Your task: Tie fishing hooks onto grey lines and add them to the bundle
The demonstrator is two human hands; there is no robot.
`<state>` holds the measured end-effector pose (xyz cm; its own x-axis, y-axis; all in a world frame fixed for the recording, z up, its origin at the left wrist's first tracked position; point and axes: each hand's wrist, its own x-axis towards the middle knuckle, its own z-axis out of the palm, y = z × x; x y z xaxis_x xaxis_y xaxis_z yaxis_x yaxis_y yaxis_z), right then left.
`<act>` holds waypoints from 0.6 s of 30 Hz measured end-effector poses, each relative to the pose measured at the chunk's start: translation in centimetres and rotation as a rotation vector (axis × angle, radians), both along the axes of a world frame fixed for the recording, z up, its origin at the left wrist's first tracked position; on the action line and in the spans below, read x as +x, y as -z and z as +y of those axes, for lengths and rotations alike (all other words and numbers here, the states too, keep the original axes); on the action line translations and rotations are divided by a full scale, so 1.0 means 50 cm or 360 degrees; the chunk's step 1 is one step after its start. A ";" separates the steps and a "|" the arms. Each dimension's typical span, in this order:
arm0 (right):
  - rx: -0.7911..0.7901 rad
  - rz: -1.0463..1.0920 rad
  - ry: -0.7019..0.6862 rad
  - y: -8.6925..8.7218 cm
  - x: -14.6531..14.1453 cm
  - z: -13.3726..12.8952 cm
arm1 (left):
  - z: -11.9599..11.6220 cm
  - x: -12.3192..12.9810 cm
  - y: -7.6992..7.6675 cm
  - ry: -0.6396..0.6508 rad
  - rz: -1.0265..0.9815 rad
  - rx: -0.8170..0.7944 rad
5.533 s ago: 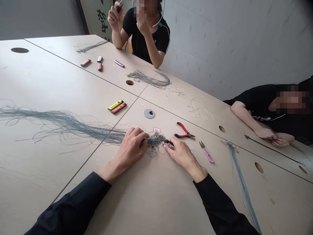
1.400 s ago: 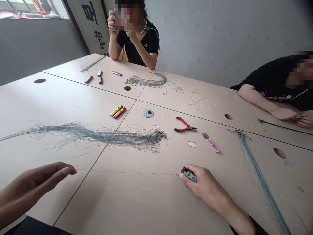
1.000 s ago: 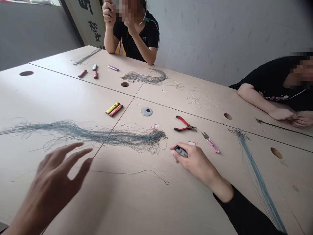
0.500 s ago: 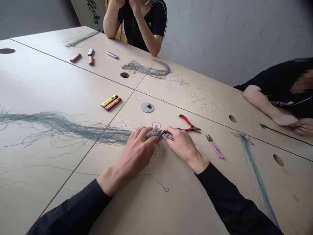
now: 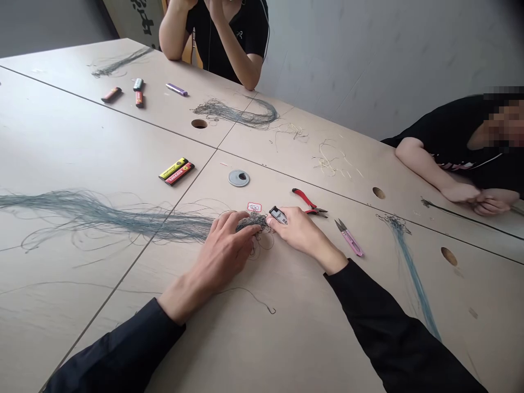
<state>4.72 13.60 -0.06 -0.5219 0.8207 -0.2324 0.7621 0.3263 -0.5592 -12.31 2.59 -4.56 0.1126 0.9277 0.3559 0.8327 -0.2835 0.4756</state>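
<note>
A long bundle of blue-grey fishing lines (image 5: 135, 219) stretches from the left edge to my left hand (image 5: 227, 243). That hand lies over the bundle's right end with thumb and fingers curved around it. A dark tangle of fish hooks (image 5: 257, 222) sticks out past the fingers. My right hand (image 5: 301, 232) holds a black and white lighter (image 5: 279, 214) between thumb and fingers, close beside the hooks. One loose fish hook (image 5: 272, 311) on a thin line lies below my left hand. A small red-edged label (image 5: 254, 207) lies just above the tangle.
Red-handled pliers (image 5: 311, 204) and pink thread snips (image 5: 350, 238) lie right of my right hand. Beyond are a round metal disc (image 5: 238, 178), two lighters (image 5: 177, 171) and another hooked bundle (image 5: 413, 267). Two people (image 5: 462, 136) sit across the table (image 5: 286, 338).
The view has shifted slightly, so the table things appear further left. The lighter in my right hand tilts a little more upright. My left hand keeps its place on the bundle.
</note>
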 end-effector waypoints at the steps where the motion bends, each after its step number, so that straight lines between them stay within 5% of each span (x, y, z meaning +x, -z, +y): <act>1: -0.0049 0.0017 -0.0013 -0.001 0.001 0.003 | 0.001 0.000 -0.001 0.0000 0.0011 0.0002; 7: -0.0198 -0.0032 -0.0065 -0.009 0.001 0.010 | 0.002 0.000 -0.001 -0.0022 0.0058 -0.0024; 18: 0.0025 -0.0539 -0.0024 -0.044 -0.021 0.014 | 0.003 -0.003 0.010 -0.0004 0.0000 0.0012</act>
